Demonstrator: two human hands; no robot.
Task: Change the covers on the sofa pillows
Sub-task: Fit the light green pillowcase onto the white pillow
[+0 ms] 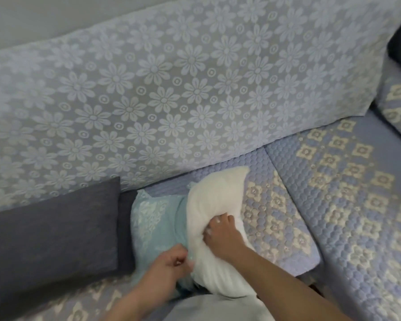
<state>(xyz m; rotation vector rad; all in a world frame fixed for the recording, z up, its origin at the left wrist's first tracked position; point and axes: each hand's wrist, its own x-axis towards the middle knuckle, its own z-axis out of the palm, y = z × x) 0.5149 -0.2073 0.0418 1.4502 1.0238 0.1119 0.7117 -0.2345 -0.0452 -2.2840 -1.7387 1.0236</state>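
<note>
You face a sofa whose backrest [171, 89] is draped in pale blue cloth with a white daisy pattern, and whose quilted seat cover [333, 193] in blue with cream motifs runs off to the right. On the left a dark grey cushion [51, 232] leans against the backrest, with a second dark one just behind it; neither shows any sign of having been touched, so judge those as still to do.

In the middle of the seat lies the pillow you are working on. Its white inner pillow [211, 209] sticks well out of the light teal lace cover [153, 218], which is bunched around its left and lower part. Whether you are pulling the insert out or pushing it in cannot be read from this single view. Either way, this one pillow is only part-way through, and no spare cover can be made out on the seat.

Your right hand [220, 235] has its fingers dug into the white pillow, squeezing a fold of it. Your left hand [169, 262] is curled at the edge of the teal cover where it meets the insert, seemingly pinching the fabric, though blur hides the exact grip.
</note>
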